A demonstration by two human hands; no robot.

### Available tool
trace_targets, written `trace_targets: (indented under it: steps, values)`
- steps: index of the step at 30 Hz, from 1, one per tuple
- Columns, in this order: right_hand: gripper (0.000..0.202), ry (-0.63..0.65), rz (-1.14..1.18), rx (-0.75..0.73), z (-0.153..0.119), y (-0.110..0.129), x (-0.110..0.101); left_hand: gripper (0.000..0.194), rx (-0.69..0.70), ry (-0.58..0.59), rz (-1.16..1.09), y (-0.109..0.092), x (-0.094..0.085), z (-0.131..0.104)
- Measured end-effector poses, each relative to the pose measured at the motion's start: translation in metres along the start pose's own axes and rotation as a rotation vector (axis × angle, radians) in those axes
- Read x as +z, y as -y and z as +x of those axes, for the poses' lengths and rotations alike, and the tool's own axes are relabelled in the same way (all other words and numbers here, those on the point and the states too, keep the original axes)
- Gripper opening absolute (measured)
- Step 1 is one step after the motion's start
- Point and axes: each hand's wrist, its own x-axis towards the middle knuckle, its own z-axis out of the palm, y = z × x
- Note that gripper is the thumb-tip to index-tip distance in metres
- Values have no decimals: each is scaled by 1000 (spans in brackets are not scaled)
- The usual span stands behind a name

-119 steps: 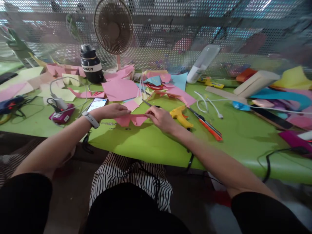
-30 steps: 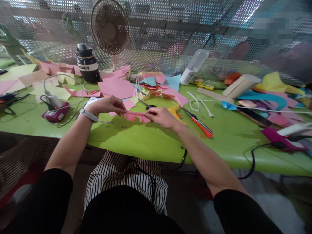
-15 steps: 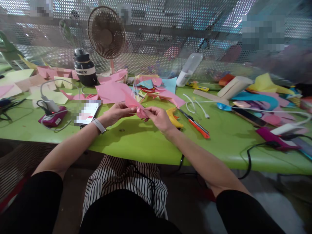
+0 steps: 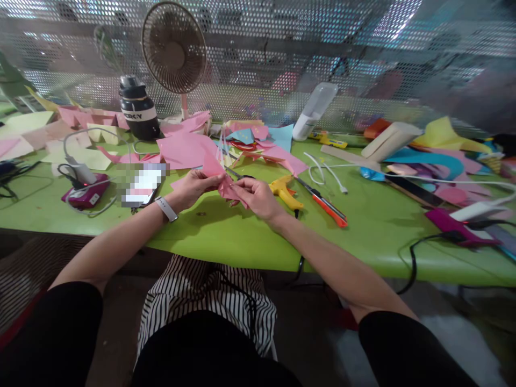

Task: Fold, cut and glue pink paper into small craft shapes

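Observation:
A folded piece of pink paper (image 4: 227,188) is held between my two hands, just above the green table. My left hand (image 4: 195,188), with a pale band on the wrist, pinches its left side. The fingers of my right hand (image 4: 258,199) are closed on its right side, close to the left fingertips. Scissors (image 4: 237,173) lie partly hidden behind the paper. Right of my right hand is a yellow glue gun (image 4: 285,192), and beside it an orange-handled cutter (image 4: 328,209).
A phone (image 4: 142,185) and a purple power strip (image 4: 86,192) lie to the left. A black bottle (image 4: 139,113) and a fan (image 4: 174,48) stand behind. Another power strip (image 4: 459,228) and a white cable (image 4: 322,167) are on the right. Paper sheets cover the back.
The pink paper has shifted slightly left and turned, with its folded lower part now spread more towards my right hand. More of the glue gun and the scissors shows.

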Motion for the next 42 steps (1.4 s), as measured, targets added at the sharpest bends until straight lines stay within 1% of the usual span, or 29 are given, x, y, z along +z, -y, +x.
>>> trace_targets:
  steps: [5,7,9,11,13,15,17,19,22,26,29,32,33,35,37,38,40,42]
  values:
    - [38,127,15,116,-5,3,2,23,-31,-9,-38,-2,4,-2]
    - [40,130,2,137,-5,4,1,24,-8,-8,-31,-2,3,-2]
    - [40,99,-51,111,-5,7,-2,25,27,5,4,-2,3,-1]
    - [41,11,-95,41,-3,10,-5,24,33,62,76,-4,2,-2]
    - [43,-63,-75,-11,-1,12,-7,23,-13,185,190,-7,1,-4]
    - [43,-64,-11,-23,1,12,-7,22,-95,345,311,-10,1,-6]
    - [42,-32,28,-37,1,10,-4,20,-160,457,388,-12,1,-8]
    - [40,-59,43,-63,1,9,-2,17,-186,485,382,-12,2,-9]
    - [39,-137,84,-68,1,8,0,17,-189,452,312,-12,1,-9]
    - [40,-157,93,-36,3,7,-1,16,-209,447,300,-12,-1,-8]
    - [39,-173,73,39,5,5,-7,15,-222,456,375,-16,-7,-6]
    - [36,-129,47,161,9,4,-20,17,-289,542,481,-24,-18,-2]
    - [35,-126,6,164,10,5,-26,17,-309,579,513,-26,-21,-1]
    - [35,-135,-146,97,13,10,-34,15,-328,633,568,-30,-25,2]
    - [37,-88,-333,22,15,18,-35,12,-329,664,627,-31,-23,4]
    - [39,-19,-419,16,17,23,-33,11,-325,667,658,-31,-20,5]
    - [41,166,-538,57,20,31,-25,11,-312,650,709,-30,-13,8]
    - [42,326,-574,84,25,36,-17,11,-313,646,708,-30,-7,11]
